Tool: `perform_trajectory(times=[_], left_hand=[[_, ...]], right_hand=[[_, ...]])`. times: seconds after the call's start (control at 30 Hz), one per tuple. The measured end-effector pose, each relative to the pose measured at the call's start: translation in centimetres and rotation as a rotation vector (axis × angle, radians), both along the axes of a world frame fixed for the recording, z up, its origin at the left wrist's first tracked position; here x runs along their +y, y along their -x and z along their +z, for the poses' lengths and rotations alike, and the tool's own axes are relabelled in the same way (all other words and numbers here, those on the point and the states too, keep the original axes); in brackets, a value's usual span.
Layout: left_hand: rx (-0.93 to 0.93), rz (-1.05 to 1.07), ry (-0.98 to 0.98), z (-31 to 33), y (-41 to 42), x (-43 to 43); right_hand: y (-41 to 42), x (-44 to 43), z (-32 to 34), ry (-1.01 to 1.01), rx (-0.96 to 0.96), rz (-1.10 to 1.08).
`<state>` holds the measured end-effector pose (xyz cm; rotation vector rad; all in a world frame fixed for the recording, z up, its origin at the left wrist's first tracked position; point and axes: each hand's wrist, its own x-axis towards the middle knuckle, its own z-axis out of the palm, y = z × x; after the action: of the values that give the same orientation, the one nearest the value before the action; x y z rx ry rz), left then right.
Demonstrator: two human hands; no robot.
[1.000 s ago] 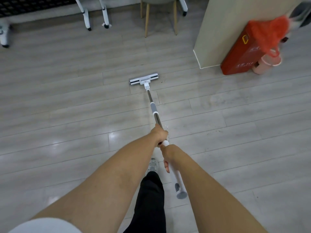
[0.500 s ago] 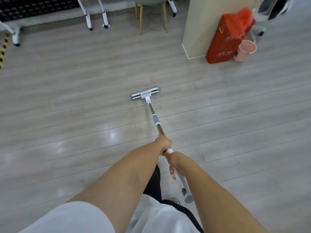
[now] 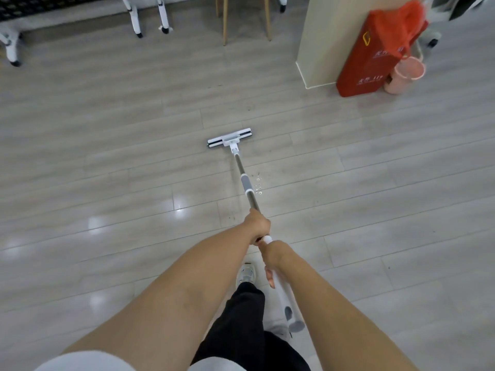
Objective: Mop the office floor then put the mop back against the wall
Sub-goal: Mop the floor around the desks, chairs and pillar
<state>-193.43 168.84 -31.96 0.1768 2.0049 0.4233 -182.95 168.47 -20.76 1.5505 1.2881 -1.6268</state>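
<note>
Compared with the picture of half a second ago, we see the mop head (image 3: 229, 137) farther from the small drops (image 3: 258, 184) on the floor (image 3: 107, 162). It now lies flat on the grey planks, well beyond them. A white shoe (image 3: 246, 274) now shows between the forearms, where before the leg was hidden. The pillar (image 3: 321, 41), the red bag (image 3: 375, 57) and the pink bucket (image 3: 404, 76) keep almost the same place at upper right.

The left hand (image 3: 258, 224) grips the metal shaft of the mop (image 3: 244, 180), with the fingers wrapped fully round it. The right hand (image 3: 273, 253) is just behind and nearly touches the left. It holds the white upper part of the handle, fingers curled round it, one fingertip (image 3: 270, 278) showing at the side.
</note>
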Motion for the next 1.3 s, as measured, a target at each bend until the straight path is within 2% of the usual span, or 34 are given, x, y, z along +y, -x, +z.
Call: perform_trajectory(times=[0.13,0.2,0.3,0.5,0.63,0.7,0.87,1.0,1.13,1.3], left_hand=[[-0.022,0.013,0.015,-0.8,5.5,2.7],[-0.030,0.022,0.033,-1.1,7.9,3.5],[-0.035,0.024,0.036,-2.1,10.2,4.2],[0.028,-0.054,0.050,-2.5,8.5,2.5],[0.037,-0.025,0.040,-2.1,6.3,1.2],[0.037,-0.030,0.028,-1.4,4.2,-0.2],[0.032,-0.056,0.017,-0.6,-4.5,-6.5],[0.022,-0.073,0.015,-0.4,-13.6,-13.0],[0.016,-0.063,0.007,0.7,-23.7,-20.0],[-0.005,-0.031,0.014,1.9,-35.5,-27.7]], right_hand=[[5.8,2.5,-1.7,0.063,-0.100,-0.050],[8.5,3.5,-2.3,0.088,-0.211,-0.014],[11.0,4.4,-3.4,0.076,-0.227,0.065],[10.1,2.7,-4.8,0.080,-0.320,0.103],[7.3,1.3,-4.0,0.026,-0.243,0.077],[5.1,-0.1,-3.8,0.007,-0.212,-0.012],[-2.9,-6.2,-3.8,0.057,-0.241,0.163],[-12.3,-12.7,-3.1,0.036,-0.215,0.189],[-23.1,-19.6,-1.0,0.047,-0.105,0.133],[-34.9,-27.0,1.9,0.064,-0.176,0.148]])
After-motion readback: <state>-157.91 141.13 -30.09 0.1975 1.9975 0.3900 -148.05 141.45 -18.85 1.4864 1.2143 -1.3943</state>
